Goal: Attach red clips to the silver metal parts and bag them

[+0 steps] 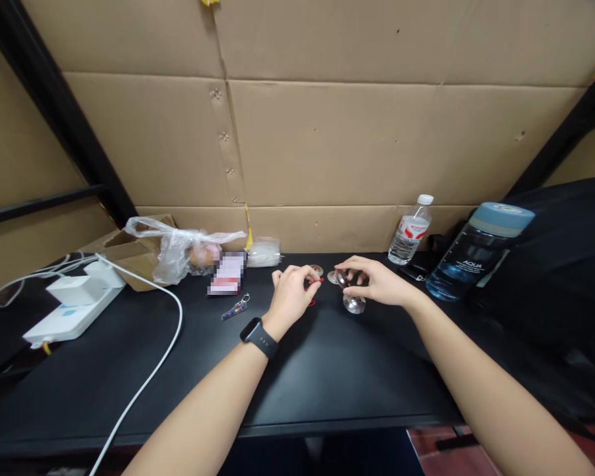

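My left hand (295, 291), with a dark watch (259, 336) on its wrist, pinches a thin red cord (319, 281) between thumb and fingers. Part of the cord hangs below the fingertips. My right hand (369, 281) is closed around the edge of a small shiny round metal piece (343, 280), which is tilted. Just under it, a second shiny round metal piece (354, 305) rests on the black table (337, 370). Behind the hands lie a small round disc (317, 270) and another disc (332, 277), both partly hidden.
A water bottle (409, 233) and a large blue-lidded bottle (478, 251) stand at right. To the left are a phone (228, 272), a keychain (235, 307), a plastic bag (171, 254), a white power strip (77, 314) and a white cable (166, 354). Cardboard (327, 145) walls the back.
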The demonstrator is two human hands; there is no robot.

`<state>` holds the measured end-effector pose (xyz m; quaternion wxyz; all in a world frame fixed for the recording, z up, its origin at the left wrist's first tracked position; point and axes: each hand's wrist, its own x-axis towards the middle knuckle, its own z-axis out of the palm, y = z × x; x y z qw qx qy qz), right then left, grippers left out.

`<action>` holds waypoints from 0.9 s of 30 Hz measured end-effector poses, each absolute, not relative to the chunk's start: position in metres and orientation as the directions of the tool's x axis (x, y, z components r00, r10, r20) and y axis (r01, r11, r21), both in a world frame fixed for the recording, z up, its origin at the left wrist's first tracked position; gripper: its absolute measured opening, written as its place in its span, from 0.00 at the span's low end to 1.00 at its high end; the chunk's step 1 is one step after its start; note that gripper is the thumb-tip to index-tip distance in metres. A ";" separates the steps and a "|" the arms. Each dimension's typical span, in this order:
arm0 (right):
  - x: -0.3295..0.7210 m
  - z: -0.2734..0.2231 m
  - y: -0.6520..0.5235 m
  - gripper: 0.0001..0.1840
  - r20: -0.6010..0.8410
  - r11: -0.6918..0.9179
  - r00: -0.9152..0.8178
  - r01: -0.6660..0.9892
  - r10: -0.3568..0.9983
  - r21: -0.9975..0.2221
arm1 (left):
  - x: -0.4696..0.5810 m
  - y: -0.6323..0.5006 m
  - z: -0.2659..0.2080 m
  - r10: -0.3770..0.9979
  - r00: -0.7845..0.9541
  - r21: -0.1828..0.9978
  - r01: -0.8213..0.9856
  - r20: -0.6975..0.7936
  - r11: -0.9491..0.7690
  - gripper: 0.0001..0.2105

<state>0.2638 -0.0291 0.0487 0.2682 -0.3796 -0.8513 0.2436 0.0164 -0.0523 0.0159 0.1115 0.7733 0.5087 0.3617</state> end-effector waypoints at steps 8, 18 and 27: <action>0.229 0.036 -0.040 0.28 0.415 0.545 -0.378 0.366 0.828 -0.754 | 0.017 -0.054 0.017 0.851 0.190 0.589 0.648 0.490 -0.483 0.08; 0.213 0.027 -0.046 0.24 0.436 0.531 -0.330 0.304 0.837 -0.791 | 0.021 -0.059 0.016 0.783 0.181 0.462 0.721 0.594 -0.517 0.06; 0.209 0.024 -0.047 0.24 0.433 0.511 -0.328 0.210 0.840 -0.833 | 0.021 -0.060 0.016 0.752 0.096 0.467 0.731 0.652 -0.498 0.05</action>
